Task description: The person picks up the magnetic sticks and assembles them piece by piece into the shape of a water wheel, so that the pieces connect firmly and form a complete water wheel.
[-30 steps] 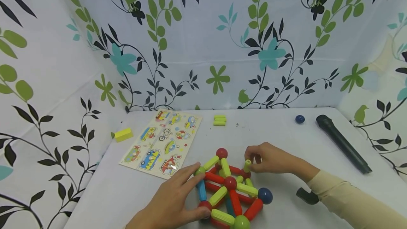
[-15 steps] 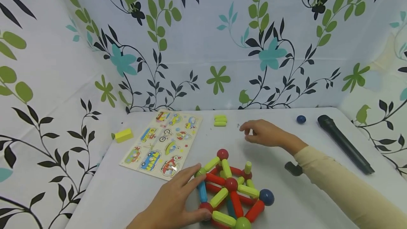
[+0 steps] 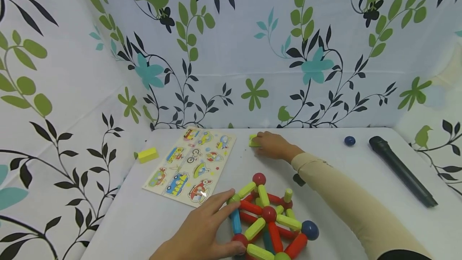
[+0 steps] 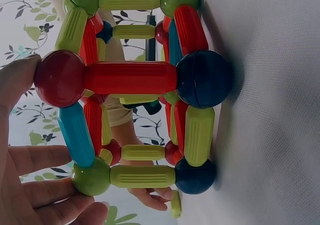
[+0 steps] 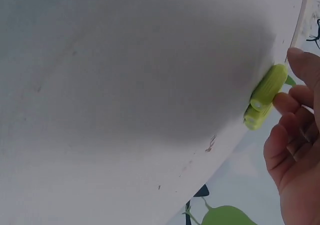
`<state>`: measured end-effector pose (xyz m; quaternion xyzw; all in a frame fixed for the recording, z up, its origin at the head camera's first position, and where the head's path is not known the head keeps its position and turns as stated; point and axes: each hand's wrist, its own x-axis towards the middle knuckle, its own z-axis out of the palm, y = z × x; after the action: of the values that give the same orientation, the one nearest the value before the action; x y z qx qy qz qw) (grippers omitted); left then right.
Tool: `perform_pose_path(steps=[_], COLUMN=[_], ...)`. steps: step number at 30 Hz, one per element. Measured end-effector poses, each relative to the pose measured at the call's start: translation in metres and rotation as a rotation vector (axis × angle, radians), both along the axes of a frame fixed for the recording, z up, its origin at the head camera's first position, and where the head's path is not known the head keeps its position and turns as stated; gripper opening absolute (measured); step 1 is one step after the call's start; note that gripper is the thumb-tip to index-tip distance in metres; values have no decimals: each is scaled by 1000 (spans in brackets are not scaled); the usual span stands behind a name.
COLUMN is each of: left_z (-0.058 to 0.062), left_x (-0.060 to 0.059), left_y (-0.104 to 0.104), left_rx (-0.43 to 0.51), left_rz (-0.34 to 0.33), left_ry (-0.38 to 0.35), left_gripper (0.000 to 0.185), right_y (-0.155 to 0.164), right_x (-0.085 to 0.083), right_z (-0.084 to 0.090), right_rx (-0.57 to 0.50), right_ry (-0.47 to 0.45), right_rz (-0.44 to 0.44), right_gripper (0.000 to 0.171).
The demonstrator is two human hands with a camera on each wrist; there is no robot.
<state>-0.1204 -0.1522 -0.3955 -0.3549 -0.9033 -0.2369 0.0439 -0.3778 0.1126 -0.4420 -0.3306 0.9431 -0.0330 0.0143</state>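
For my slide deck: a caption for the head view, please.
Left hand steadies the rod-and-ball structure; right hand reaches the green rods.

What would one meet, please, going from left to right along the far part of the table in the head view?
Yellow rectangular block → flat vehicle picture puzzle board → light-green ribbed sticks under the right hand → small dark-blue ball → long black cylindrical microphone.

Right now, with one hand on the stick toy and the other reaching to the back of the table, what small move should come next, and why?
Probably closing the right hand on one of the green sticks. Its fingertips are at the small pile, but the wrist view shows nothing gripped yet. The left hand steadies the stick-and-ball frame, where one green stick stands upright with its top end free.
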Motion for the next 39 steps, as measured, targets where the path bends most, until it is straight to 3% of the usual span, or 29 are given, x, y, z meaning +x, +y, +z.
perform_pose_path(steps=[10,17,21,25,28,33,39], left_z=[0,0,1,2,3,2,-1], left_x=[0,-1,-1,-2,-2,-2,-2], left_y=[0,0,-1,-1,-1,-1,-1], left_rx=[7,11,11,0,-5,6,21], left_rz=[1,-4,-3,1,10,14,7], left_ry=[-15,-2,-12,-30,-34,-24,-16], left_gripper=[77,77,77,78,78,77,76], right_y=[2,19,37,57,67,69,60], right_x=[2,14,40,80,111,152,175], right_z=[2,13,39,73,89,99,101], right_rx=[33,65,-22,-103,-95,-50,-34], right_ry=[-83,-131,-150,-107,-56,-35,-34], right_rz=[-122,-41,38,83,161,316,374], right_gripper=[13,16,17,17,18,22,23])
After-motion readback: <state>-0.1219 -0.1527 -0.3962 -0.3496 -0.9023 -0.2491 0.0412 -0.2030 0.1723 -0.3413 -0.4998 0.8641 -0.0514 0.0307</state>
